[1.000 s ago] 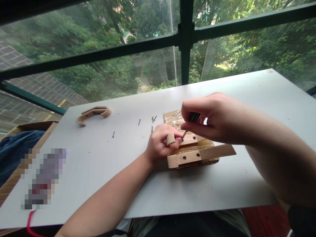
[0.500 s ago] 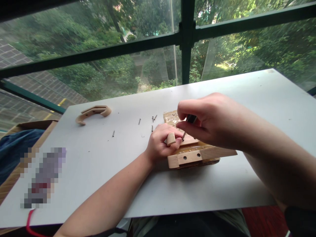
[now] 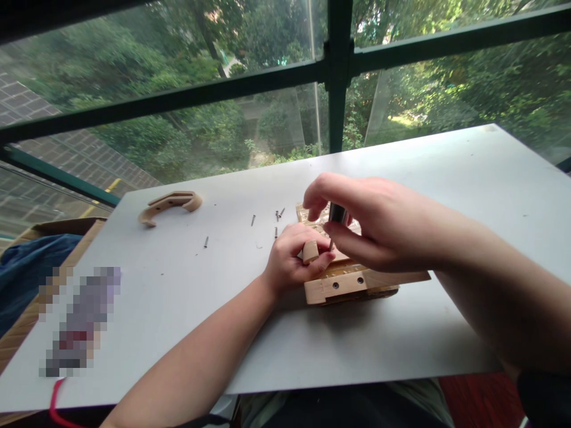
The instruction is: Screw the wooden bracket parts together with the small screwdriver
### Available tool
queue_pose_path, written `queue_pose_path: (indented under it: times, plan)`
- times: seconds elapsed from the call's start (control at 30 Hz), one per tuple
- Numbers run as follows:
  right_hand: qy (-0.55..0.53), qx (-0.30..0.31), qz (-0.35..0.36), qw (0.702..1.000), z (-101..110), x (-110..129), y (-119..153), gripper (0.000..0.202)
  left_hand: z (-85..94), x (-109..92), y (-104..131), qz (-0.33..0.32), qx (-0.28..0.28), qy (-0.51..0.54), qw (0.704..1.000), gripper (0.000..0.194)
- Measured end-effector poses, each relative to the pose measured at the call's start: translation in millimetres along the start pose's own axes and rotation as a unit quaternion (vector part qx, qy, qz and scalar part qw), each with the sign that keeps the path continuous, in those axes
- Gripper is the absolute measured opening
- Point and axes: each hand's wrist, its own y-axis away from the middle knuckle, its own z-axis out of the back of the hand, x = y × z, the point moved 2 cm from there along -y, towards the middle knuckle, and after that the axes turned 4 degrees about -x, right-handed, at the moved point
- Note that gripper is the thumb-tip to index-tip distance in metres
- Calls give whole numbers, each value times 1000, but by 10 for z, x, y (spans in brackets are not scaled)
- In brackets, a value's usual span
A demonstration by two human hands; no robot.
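Note:
My right hand [image 3: 366, 220] has its fingers around the dark handle of a screwdriver [image 3: 338, 214], which stands nearly upright with its shaft pointing down. The shaft's tip is by my left thumb, at a pale wooden part [image 3: 343, 255]; the exact contact is hidden. My left hand [image 3: 294, 252] is closed round a wooden piece whose blunt end [image 3: 311, 252] sticks out between the fingers. Under both hands lies a block wrapped in clear tape [image 3: 306, 212]. Along its near side runs a wooden bar [image 3: 348, 283] with two dark holes.
Several loose screws [image 3: 253, 220] lie on the white table [image 3: 214, 309], left of the block. A curved wooden piece [image 3: 172, 205] rests at the far left. A blurred-out object [image 3: 82, 321] is at the near left, beside a cardboard box [image 3: 84, 238]. Windows stand behind the table.
My right hand has shifted slightly left and turned, its fingers less tightly curled. The screwdriver now stands more upright. My left hand has stayed nearly in place.

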Motion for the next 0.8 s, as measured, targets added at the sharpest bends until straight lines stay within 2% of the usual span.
queue_pose_path:
  times: [0.13,0.27,0.33,0.53,0.8]
  plan:
    - [-38,38,7,999,45,-48,25,30,2,-9,-1,8,0,7,1000,13]
    - [-15,38,-8,999,96,-60,15,10,-10,-5,23,7,-6,16,1000,8]
    - [6,35,-16,999,114,-49,-3,6,-14,-2,33,9,-11,18,1000,7]
    - [70,18,-33,997,86,-9,-37,15,-15,13,47,6,-4,-6,1000,12]
    - [68,3,-55,996,21,9,-8,16,-28,46,63,4,-9,-16,1000,13]
